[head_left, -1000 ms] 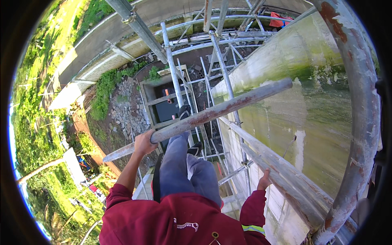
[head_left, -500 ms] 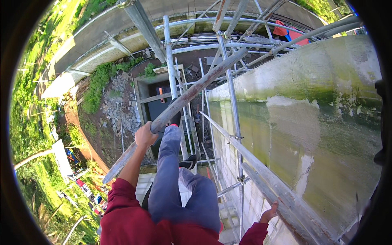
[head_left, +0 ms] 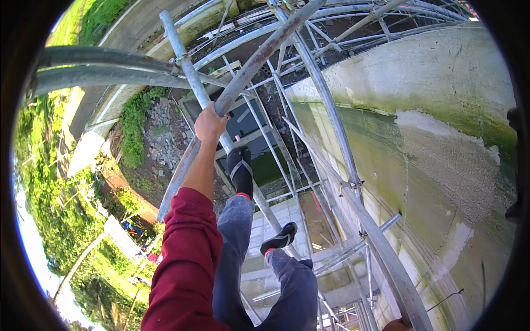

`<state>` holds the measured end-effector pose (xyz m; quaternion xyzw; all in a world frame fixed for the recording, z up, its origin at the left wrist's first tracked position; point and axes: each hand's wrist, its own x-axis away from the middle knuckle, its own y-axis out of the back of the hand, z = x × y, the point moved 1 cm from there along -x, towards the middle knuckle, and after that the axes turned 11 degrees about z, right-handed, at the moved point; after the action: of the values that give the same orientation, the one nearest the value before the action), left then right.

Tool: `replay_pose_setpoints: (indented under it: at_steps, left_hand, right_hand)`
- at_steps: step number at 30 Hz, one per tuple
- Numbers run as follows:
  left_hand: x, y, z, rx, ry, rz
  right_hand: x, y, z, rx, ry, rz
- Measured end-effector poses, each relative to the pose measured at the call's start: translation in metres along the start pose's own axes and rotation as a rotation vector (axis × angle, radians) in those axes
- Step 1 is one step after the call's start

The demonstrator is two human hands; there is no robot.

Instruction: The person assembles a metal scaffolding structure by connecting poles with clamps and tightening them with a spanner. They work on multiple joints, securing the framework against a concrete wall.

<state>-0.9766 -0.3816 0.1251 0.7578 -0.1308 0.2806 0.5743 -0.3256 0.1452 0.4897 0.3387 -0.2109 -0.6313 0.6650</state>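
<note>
My left hand (head_left: 211,122) is closed round a long grey scaffold tube (head_left: 259,62) that slants from lower left to upper right. Beneath that hand another tube (head_left: 185,62) runs down towards my feet. Only a sliver of my right hand (head_left: 396,326) shows at the lower edge, against a thick sloping scaffold tube (head_left: 381,243); its fingers are hidden. My left foot (head_left: 241,171), in a dark sock and sandal, is on or just over the tube below me. Lower down, my right foot (head_left: 280,238) is by the same tube.
On the right stands a tall, mossy concrete wall (head_left: 441,110). Thinner scaffold tubes with couplers (head_left: 353,185) cross in front of it. Far below lie a walled pit with dark water (head_left: 248,132) and heaped rubble (head_left: 160,132). Two thick tubes (head_left: 110,66) reach in from the upper left.
My view has shifted and turned. My legs appear straighter and my left arm reaches further forward, still on the slanting tube. My right hand has dropped almost out of view.
</note>
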Motion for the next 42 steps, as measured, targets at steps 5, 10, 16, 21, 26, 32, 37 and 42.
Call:
replay_pose_setpoints:
  at_steps: [5, 10, 16, 21, 26, 32, 37, 42]
  left_hand:
    - [-0.103, -0.007, -0.014, -0.165, -0.084, -0.086]
    - [-0.171, -0.023, -0.004, -0.232, -0.065, -0.197]
    - [-0.200, -0.033, 0.005, -0.184, -0.321, -0.233]
    - [-0.222, -0.024, 0.020, -0.147, -0.483, -0.429]
    - [-0.240, -0.001, 0.028, -0.115, -0.580, -0.413]
    - [-0.214, 0.016, 0.039, -0.376, -0.406, -0.210]
    - [-0.210, 0.027, 0.054, -0.612, -0.292, -0.086]
    - [-0.202, 0.044, 0.065, -0.436, -0.139, -0.170]
  right_hand:
    - [0.030, -0.064, 0.005, 0.057, -0.109, -0.027]
    - [0.043, -0.111, 0.001, 0.070, -0.167, -0.017]
    - [0.047, -0.137, -0.020, 0.058, -0.188, -0.021]
    - [0.040, -0.168, -0.041, 0.001, -0.165, -0.023]
    - [0.038, -0.195, -0.064, -0.060, -0.132, -0.020]
    - [0.032, -0.215, -0.076, -0.146, -0.073, -0.017]
    - [0.031, -0.219, -0.075, -0.200, -0.040, -0.012]
    - [0.030, -0.228, -0.074, -0.250, -0.002, -0.001]
